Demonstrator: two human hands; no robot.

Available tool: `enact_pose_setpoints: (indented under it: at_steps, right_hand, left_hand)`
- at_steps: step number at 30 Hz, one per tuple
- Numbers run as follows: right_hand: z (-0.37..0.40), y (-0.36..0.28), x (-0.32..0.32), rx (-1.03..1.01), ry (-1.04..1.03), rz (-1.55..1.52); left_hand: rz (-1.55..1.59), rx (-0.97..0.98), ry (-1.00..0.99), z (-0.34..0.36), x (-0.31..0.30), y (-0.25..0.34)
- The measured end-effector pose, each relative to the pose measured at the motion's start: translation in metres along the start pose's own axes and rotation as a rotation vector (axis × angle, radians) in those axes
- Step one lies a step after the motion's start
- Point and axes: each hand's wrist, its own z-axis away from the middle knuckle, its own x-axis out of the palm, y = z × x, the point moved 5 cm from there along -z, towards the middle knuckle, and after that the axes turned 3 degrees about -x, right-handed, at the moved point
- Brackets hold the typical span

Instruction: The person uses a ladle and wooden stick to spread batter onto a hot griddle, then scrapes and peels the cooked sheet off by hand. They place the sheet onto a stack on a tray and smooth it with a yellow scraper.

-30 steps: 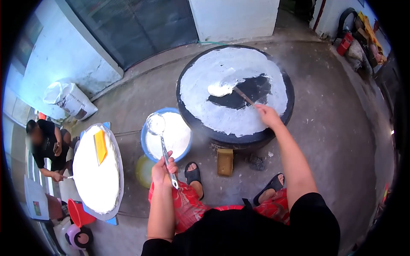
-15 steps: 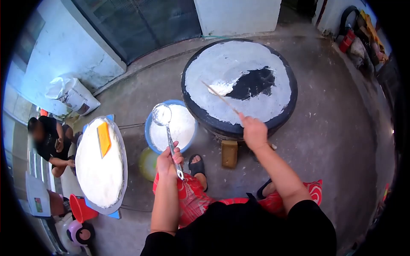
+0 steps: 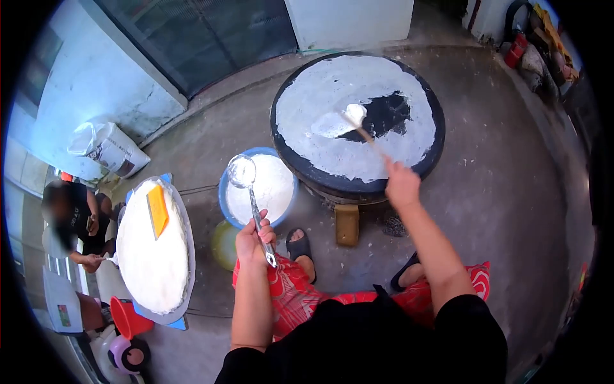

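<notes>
Concrete floor (image 3: 499,166) carries one round griddle (image 3: 387,115), white paste (image 3: 320,83) around its bare patch; right hand (image 3: 403,184), fingers curled around wooden stick (image 3: 369,137) over it; left hand (image 3: 254,242), fingers wrapped around ladle (image 3: 242,171) near blue tub (image 3: 261,151); possible faults: paste torn by hard scraping, drips if ladle tilts.

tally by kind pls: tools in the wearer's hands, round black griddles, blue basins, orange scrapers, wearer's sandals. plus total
Held tools: 2 (metal ladle, stick-handled spreader)
Round black griddle: 1
Blue basin: 1
Orange scraper: 1
Wearer's sandals: 2
Total: 7
</notes>
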Motion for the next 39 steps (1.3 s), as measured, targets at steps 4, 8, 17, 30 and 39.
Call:
enact_pose_setpoints:
  at_steps: [4,8,17,30,39]
  right_hand:
    - [-0.002,0.023,-0.013,0.343,0.054,-0.523]
    - [0.024,-0.019,-0.018,-0.07,-0.005,-0.335]
    - [0.001,0.037,-0.014,0.325,0.092,-0.458]
    - [0.017,0.031,-0.012,0.1,0.036,-0.258]
    - [0.026,0.101,-0.003,0.559,-0.067,-0.396]
  left_hand:
    - [-0.038,0.015,0.005,-0.003,0.0,0.0]
    - [-0.038,0.016,0.001,-0.002,0.002,-0.001]
    - [-0.018,0.007,0.031,-0.005,0.002,-0.002]
    - [-0.037,0.029,0.043,-0.005,0.008,-0.007]
    - [-0.043,0.031,0.043,-0.008,0.007,-0.007]
